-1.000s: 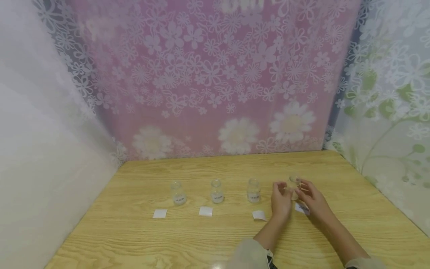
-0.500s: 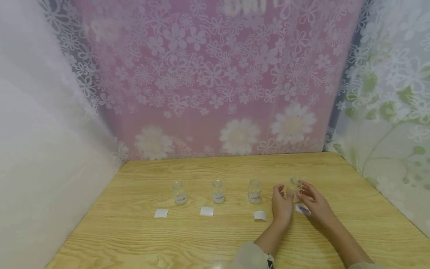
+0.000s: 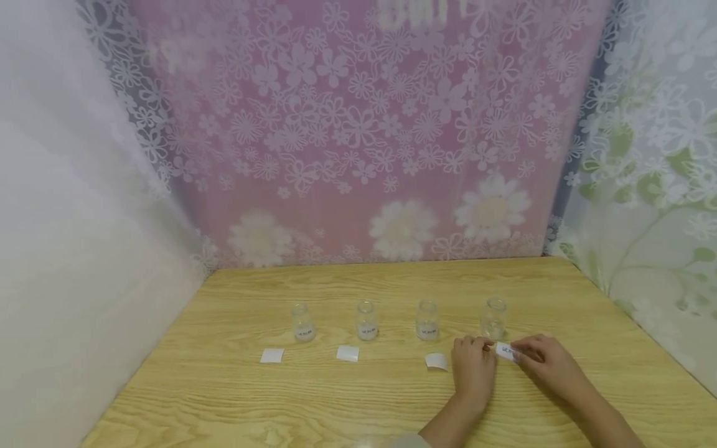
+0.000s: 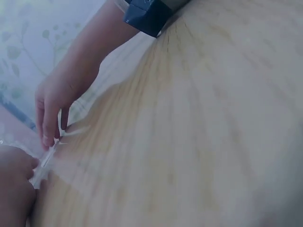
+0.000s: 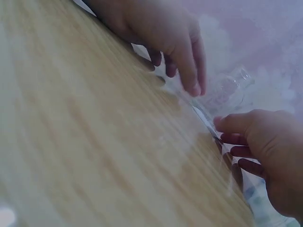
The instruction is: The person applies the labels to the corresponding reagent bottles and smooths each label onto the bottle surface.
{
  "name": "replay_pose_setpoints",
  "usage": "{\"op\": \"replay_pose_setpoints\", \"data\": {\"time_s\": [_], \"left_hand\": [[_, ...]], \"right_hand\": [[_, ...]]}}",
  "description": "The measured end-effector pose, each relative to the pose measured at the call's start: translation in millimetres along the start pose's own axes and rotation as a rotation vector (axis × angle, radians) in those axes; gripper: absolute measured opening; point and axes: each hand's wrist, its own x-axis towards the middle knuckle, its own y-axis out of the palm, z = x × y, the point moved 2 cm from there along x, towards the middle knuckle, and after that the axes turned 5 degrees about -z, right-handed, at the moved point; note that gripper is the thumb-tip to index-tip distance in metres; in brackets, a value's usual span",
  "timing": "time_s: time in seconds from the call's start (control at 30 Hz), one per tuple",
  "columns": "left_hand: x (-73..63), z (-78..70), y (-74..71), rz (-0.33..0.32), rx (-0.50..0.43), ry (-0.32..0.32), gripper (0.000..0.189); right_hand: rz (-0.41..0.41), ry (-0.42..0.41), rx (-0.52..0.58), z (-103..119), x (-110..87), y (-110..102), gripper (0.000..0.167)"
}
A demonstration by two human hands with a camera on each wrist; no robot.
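In the head view, a white label with dark writing (image 3: 506, 351) lies between the hands at the right of the table. My right hand (image 3: 554, 367) pinches its right end with thumb and forefinger. At the label's left end are the fingertips of my left hand (image 3: 473, 370), thumb and forefinger close together; they appear to pinch its edge. From the right wrist view, the left hand (image 5: 165, 33) and right hand (image 5: 274, 151) face each other across the label's thin edge (image 5: 204, 118). Just behind them an upright clear glass jar (image 3: 494, 322) shows no label.
Three glass jars with written labels stand in a row leftward: one jar (image 3: 427, 317), a middle one (image 3: 366, 318) and the leftmost (image 3: 303, 320). White paper pieces (image 3: 437, 361) (image 3: 348, 353) (image 3: 272, 355) lie in front. A floral curtain (image 3: 364, 124) hangs behind the wooden table (image 3: 280, 404).
Both hands have let go of the rightmost glass jar, which stands on the table. They have come nearer to me and down to the written label. The view has shifted slightly.
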Motion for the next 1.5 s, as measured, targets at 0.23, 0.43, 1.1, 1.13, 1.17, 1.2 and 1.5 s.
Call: {"op": "replay_pose_setpoints", "data": {"time_s": [0.23, 0.43, 1.1, 1.13, 1.17, 1.2, 1.5], "left_hand": [[-3.9, 0.3, -0.6, 0.142, 0.236, 0.043, 0.022], [-3.2, -1.1, -1.7, 0.149, 0.272, 0.077, 0.021], [0.7, -3.8, -5.6, 0.168, 0.295, 0.069, 0.012], [0.8, -3.8, -5.8, 0.170, 0.292, 0.065, 0.012], [1.0, -3.8, -5.8, 0.173, 0.292, 0.062, 0.012], [1.0, -3.9, -5.6, 0.180, 0.284, 0.050, 0.013], [0.6, -5.5, -3.2, 0.266, 0.269, -0.033, 0.024]], "right_hand": [[-0.049, -0.174, -0.069, -3.6, -7.9, 5.5, 0.021], [-0.037, -0.208, -0.053, -0.2, -7.9, 4.4, 0.023], [0.041, -0.087, 0.033, 2.5, -6.1, 1.4, 0.020], [0.046, -0.075, 0.030, 2.6, -5.9, 1.4, 0.021], [0.049, -0.068, 0.033, 2.7, -5.8, 1.4, 0.021], [0.048, -0.066, 0.027, 2.4, -5.5, 1.8, 0.021], [0.048, -0.070, 0.015, 1.6, -4.5, 2.3, 0.020]]}}
